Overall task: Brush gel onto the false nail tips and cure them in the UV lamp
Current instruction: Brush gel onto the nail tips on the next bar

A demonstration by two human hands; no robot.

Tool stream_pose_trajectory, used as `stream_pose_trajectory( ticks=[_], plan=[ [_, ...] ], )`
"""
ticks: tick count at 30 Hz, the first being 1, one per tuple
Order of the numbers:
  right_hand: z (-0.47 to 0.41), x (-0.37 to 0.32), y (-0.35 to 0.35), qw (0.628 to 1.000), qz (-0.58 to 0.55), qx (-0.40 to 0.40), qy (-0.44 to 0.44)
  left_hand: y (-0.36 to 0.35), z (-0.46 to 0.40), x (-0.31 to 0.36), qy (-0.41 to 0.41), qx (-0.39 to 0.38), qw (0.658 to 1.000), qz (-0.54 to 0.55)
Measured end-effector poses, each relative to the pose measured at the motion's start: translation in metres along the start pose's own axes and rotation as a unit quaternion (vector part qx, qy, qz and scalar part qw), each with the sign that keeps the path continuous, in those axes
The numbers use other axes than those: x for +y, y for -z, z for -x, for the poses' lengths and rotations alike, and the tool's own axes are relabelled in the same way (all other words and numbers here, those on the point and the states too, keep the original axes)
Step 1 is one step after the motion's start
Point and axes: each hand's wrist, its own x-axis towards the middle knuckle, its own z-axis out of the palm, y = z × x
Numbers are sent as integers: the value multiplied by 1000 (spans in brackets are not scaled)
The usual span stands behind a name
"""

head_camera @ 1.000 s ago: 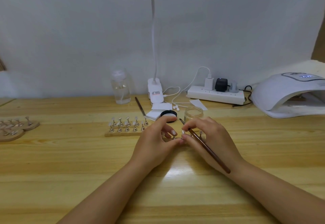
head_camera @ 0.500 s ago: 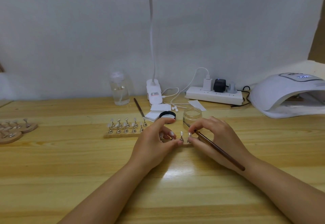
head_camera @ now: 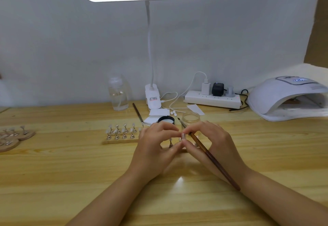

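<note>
Your left hand (head_camera: 156,147) and right hand (head_camera: 211,144) meet fingertip to fingertip over the right end of the long wooden strip of nail stands (head_camera: 120,141). Your right hand grips the slim dark-brown wooden brush (head_camera: 211,158) — bristles pointing away from you — and pinches a small pale false nail tip (head_camera: 183,135). Your left fingers curl toward that tip, though you cannot tell whether they clamp it. More tips (head_camera: 124,129) stand to the left. The white domed UV lamp (head_camera: 287,97) sits far right, near the white power strip (head_camera: 213,99).
</note>
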Motion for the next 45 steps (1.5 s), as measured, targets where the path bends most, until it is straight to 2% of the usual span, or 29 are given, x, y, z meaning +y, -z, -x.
stream_pose_trajectory(
  ticks=[9,12,15,17,20,24,26,31,37,40,45],
  plan=[
    [0,-3,-2,999,-26,17,-9,0,1,1,-28,55,998,10],
    [-3,-4,4,993,-80,30,-77,0,0,1,-22,78,996,24],
    [-11,-1,13,962,-194,74,-176,1,-1,1,8,102,993,60],
    [-20,3,19,940,-225,121,-225,2,-1,1,25,109,990,85],
    [-39,13,26,934,-196,125,-273,4,-1,3,46,107,989,92],
    [-66,35,27,946,-97,-20,-307,3,-2,-1,42,102,990,89],
    [-76,44,24,947,-49,-58,-313,4,-2,-1,45,104,988,102],
    [-86,52,12,943,41,-117,-309,4,-3,-1,42,102,986,121],
    [-81,50,-4,936,89,-155,-304,5,-3,0,45,92,987,124],
    [-78,50,-3,935,86,-142,-313,5,-3,1,48,93,986,126],
    [-80,54,9,931,6,-10,-366,5,-3,1,55,92,987,123]
  ],
)
